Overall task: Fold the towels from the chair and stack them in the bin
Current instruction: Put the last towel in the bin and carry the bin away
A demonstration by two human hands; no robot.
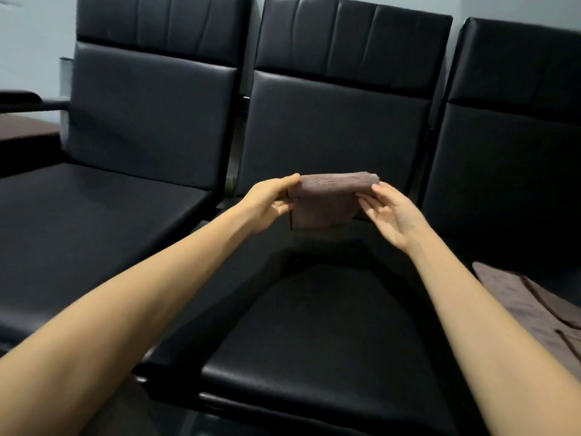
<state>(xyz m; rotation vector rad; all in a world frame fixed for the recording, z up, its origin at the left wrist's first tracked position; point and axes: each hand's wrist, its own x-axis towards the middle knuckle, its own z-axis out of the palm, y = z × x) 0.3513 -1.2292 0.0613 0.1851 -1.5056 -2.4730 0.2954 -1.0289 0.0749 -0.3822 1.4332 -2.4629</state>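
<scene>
I see a small mauve-brown towel [327, 199], finely ribbed, held in the air just toward 12 o'clock from the middle of my view. It is folded over along its top edge, and the doubled cloth hangs down as a short flap with a dark hem on its 9 o'clock side. My left hand [270, 199] pinches its 9 o'clock end and my right hand [390, 212] pinches its 3 o'clock end. The towel hangs above the black padded chair seat [314, 325], apart from it. At 4 o'clock, the spare towels [534, 306], same colour with dark edging, lie flat on the neighbouring seat, partly cut off by the frame.
</scene>
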